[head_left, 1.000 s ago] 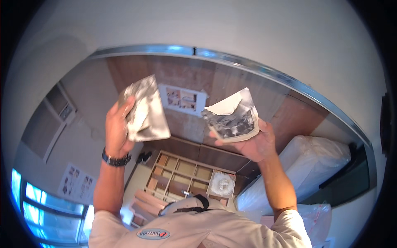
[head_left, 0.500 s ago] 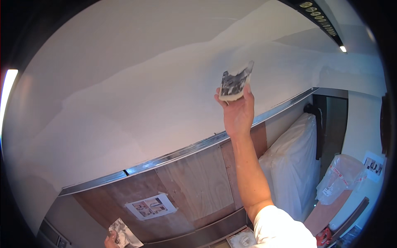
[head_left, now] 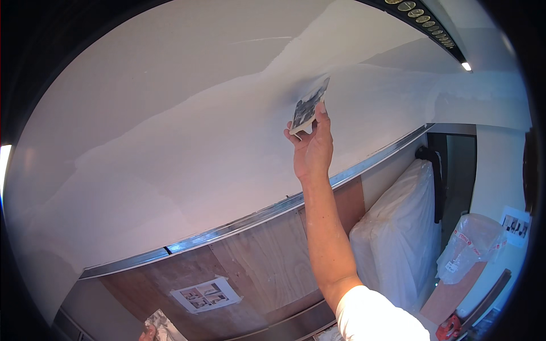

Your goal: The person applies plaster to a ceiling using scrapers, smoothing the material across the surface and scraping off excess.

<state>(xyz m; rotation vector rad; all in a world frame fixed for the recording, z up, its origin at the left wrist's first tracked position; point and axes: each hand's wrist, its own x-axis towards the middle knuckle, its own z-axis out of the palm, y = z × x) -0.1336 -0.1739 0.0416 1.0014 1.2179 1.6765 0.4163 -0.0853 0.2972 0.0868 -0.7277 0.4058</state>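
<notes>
My right hand (head_left: 310,148) is raised in the middle of the view, fingers closed around a thin square plate (head_left: 309,105) with pale edges and grey-streaked face. The plate is at the white, patchily coated ceiling surface (head_left: 187,136), casting a shadow there; I cannot tell whether it touches. Low at the left, partly cut off by the frame, my left hand (head_left: 149,332) grips a shiny silvery flat piece (head_left: 164,327).
A metal channel (head_left: 227,226) runs below the white surface, above wood panels (head_left: 261,256) with a taped printed sheet (head_left: 206,294). At right stand a plastic-wrapped mattress (head_left: 395,233), a dark doorway (head_left: 460,176), a plastic bag (head_left: 471,244) and leaning boards. A dark light rail (head_left: 424,23) is overhead.
From a downward view with both pieces held before me, the view has tilted up to the ceiling. My right hand reached upward; since half a second ago it moved slightly left, tilting its plate.
</notes>
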